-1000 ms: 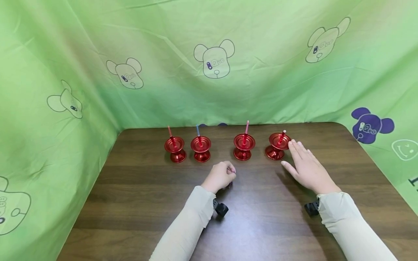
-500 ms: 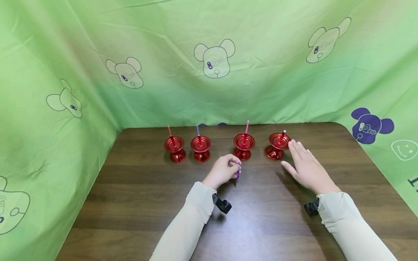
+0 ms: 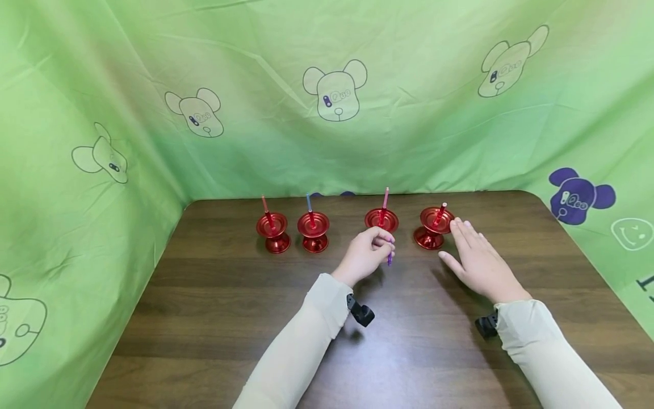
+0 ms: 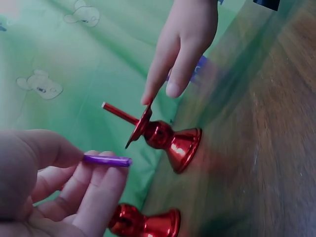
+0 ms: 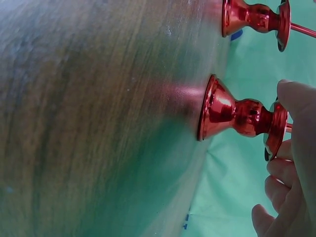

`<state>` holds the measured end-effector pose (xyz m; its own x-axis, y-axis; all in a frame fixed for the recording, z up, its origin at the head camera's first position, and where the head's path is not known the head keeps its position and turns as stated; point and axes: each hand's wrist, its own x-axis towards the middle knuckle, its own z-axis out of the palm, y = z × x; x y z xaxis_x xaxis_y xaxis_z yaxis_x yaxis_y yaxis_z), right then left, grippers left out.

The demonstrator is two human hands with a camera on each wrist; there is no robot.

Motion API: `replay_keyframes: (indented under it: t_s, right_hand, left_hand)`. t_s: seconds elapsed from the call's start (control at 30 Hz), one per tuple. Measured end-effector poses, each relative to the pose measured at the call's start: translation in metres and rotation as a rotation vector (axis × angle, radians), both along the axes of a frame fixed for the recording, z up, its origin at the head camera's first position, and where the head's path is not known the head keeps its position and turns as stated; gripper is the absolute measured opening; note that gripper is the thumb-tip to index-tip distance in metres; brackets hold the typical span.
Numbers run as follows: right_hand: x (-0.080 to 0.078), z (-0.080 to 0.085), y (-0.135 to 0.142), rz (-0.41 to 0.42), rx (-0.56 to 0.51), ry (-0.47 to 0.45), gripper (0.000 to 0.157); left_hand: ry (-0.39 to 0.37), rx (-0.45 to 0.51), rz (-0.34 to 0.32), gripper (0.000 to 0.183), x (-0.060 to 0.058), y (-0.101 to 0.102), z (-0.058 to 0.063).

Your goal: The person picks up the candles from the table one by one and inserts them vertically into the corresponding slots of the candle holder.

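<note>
My left hand (image 3: pixel 364 254) pinches a short purple candle (image 4: pixel 109 160) between thumb and fingers, in front of the third red metal candle holder (image 3: pixel 382 219), which carries a pink candle (image 3: pixel 385 197). That holder's base is hidden behind the hand in the head view. At the right end of the row stands another red candle holder (image 3: pixel 430 236), its upright stem (image 4: pixel 121 113) pale at the tip. My right hand (image 3: pixel 482 262) has its fingers extended, with fingertips touching this holder's dish (image 5: pixel 277 131).
Further left stand two red candle holders, one (image 3: pixel 277 243) with a red candle (image 3: pixel 265 204) and one (image 3: pixel 315 243) with a blue candle (image 3: pixel 309 203). All are near the back edge of the wooden table (image 3: pixel 214 307). A green printed cloth (image 3: pixel 265 113) hangs behind.
My left hand has moved right and away from me with the purple candle, from in front of the gap to the third holder. The right hand stays put.
</note>
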<state>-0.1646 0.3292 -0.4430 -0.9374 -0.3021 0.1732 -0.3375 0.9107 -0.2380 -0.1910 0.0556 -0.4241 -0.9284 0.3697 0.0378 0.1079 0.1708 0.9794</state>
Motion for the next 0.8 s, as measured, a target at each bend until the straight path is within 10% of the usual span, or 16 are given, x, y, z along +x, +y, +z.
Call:
replay_keyframes:
  t_s: [0.8]
  right_hand:
    - [0.002, 0.002, -0.002, -0.006, -0.010, 0.010, 0.075]
  left_hand:
    - [0.279, 0.037, 0.017, 0.013, -0.021, 0.044, 0.018]
